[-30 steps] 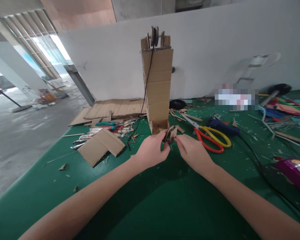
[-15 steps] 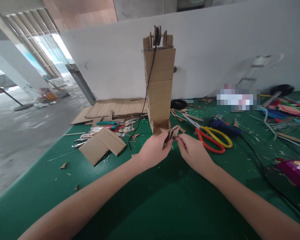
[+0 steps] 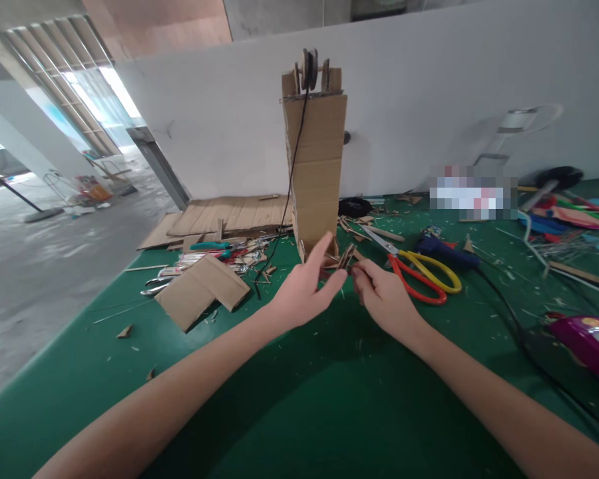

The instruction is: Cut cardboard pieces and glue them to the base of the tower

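Observation:
Near the foot of a tall cardboard tower (image 3: pixel 319 159), my hands meet around a small folded cardboard piece (image 3: pixel 347 255). My right hand (image 3: pixel 387 293) pinches the piece's right side with curled fingers. My left hand (image 3: pixel 302 289) is open, its index finger raised and its thumb apart, close against the left side of the piece. Whether its lower fingers touch the cardboard is hidden. The tower carries a pulley wheel (image 3: pixel 309 69) on top, with a black cord (image 3: pixel 294 150) running down to the table.
Scissors (image 3: pixel 419 273) with red and yellow handles lie right of my hands, beside a blue glue gun (image 3: pixel 446 253). Left are cut cardboard (image 3: pixel 202 293) and teal-handled pliers (image 3: pixel 212 246). A purple-and-white object (image 3: pixel 586 342) sits at the right edge. Scraps litter the green table (image 3: pixel 299 412).
My left index finger has lifted off the cardboard piece and now points upward, with the thumb spread. The right hand stays at the piece, its fingers curled a little more.

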The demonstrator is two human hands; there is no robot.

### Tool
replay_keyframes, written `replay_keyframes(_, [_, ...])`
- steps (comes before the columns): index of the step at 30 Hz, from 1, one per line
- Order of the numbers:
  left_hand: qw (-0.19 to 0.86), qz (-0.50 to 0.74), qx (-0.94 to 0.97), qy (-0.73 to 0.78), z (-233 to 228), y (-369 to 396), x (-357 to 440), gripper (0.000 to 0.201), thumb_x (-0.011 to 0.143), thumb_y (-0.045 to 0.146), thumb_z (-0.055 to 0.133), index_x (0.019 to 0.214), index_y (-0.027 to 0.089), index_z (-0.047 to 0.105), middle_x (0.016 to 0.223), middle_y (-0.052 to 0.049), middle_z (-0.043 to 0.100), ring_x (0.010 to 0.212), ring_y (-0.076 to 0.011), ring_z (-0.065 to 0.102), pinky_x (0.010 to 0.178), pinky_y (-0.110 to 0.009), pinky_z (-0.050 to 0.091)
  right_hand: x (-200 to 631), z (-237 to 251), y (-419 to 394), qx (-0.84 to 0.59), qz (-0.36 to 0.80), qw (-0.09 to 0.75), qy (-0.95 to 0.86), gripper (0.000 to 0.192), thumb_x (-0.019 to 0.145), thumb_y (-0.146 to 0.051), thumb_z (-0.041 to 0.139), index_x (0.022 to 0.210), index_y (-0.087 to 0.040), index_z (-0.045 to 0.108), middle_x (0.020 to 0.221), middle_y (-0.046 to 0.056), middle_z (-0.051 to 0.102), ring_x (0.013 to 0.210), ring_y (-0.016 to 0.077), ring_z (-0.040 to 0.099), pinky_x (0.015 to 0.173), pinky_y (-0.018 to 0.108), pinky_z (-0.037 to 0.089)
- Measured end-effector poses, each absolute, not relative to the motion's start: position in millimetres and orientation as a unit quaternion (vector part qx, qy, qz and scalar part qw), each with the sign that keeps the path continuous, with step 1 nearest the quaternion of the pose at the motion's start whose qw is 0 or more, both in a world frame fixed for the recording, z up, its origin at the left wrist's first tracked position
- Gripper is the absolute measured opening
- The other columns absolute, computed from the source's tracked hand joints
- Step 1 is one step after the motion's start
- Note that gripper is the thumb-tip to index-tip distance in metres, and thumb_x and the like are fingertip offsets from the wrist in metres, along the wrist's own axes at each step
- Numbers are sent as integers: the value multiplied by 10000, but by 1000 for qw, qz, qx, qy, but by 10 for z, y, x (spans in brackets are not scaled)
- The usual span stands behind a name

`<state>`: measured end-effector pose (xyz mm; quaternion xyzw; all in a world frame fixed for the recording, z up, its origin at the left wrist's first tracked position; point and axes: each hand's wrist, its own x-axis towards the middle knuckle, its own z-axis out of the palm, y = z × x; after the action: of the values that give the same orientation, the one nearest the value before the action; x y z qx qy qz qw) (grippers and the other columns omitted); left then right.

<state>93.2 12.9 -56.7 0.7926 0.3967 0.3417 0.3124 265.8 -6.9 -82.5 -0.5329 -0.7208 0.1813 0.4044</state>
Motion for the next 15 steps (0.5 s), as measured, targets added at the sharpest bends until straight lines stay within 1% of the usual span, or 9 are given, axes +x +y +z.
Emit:
replay_keyframes(1, [351, 377, 758, 400, -576, 162, 924, 692, 897, 429, 448, 1467, 271, 89, 1167, -101, 617, 742, -161, 624, 610, -274, 465, 2665, -821, -60, -526, 213, 419, -709, 235, 939, -329, 351, 759, -220, 457, 593, -22, 504, 506, 135, 508, 521, 265, 389])
replay_keyframes(2, [390, 409, 718, 406, -588, 200, 915, 713, 898, 438, 450, 1470, 271, 57, 1222, -111, 587, 823, -172, 635, 676, -290, 486, 2669, -816, -53, -517, 244, 433, -697, 254, 940, -345, 354, 741, -221, 453, 587, -26, 497, 501, 131, 507, 518, 263, 398])
replay_keyframes(3, [429, 434, 677, 411, -600, 241, 903, 717, 896, 440, 459, 1469, 262, 66, 1261, -121, 560, 896, -183, 634, 742, -309, 495, 2669, -811, -50, -505, 274, 445, -687, 270, 939, -360, 359, 728, -221, 452, 580, -30, 488, 496, 127, 502, 511, 261, 405])
replay_keyframes(5, [515, 445, 612, 403, -616, 319, 874, 692, 878, 447, 499, 1449, 234, 171, 1311, -141, 517, 1001, -205, 614, 833, -344, 491, 2661, -796, -50, -477, 328, 464, -670, 290, 935, -385, 373, 711, -220, 453, 569, -35, 470, 488, 122, 488, 493, 259, 414])
replay_keyframes(8, [634, 411, 570, 323, -605, 376, 830, 583, 854, 458, 540, 1354, 214, 366, 1315, -143, 512, 1096, -237, 573, 867, -376, 494, 2640, -773, -57, -438, 386, 486, -651, 307, 923, -417, 399, 697, -217, 460, 568, -35, 454, 477, 116, 467, 456, 254, 414])
replay_keyframes(10, [694, 377, 553, 266, -585, 369, 815, 540, 843, 484, 544, 1298, 216, 430, 1263, -139, 549, 1108, -251, 568, 866, -393, 499, 2634, -764, -59, -426, 409, 496, -637, 317, 909, -440, 425, 692, -212, 466, 574, -32, 456, 475, 111, 465, 443, 250, 415])
replay_keyframes(12, [734, 343, 537, 237, -573, 344, 817, 523, 822, 494, 571, 1254, 217, 470, 1189, -135, 590, 1063, -258, 596, 843, -403, 509, 2638, -764, -58, -417, 433, 500, -624, 321, 896, -461, 442, 702, -207, 477, 577, -31, 460, 474, 108, 466, 439, 247, 418])
replay_keyframes(15, [756, 329, 518, 229, -585, 321, 838, 460, 773, 391, 670, 1173, 210, 532, 1031, -97, 642, 937, -222, 641, 772, -368, 527, 2650, -775, -50, -401, 463, 487, -623, 313, 897, -467, 440, 745, -201, 503, 589, -31, 470, 487, 105, 474, 455, 244, 428])
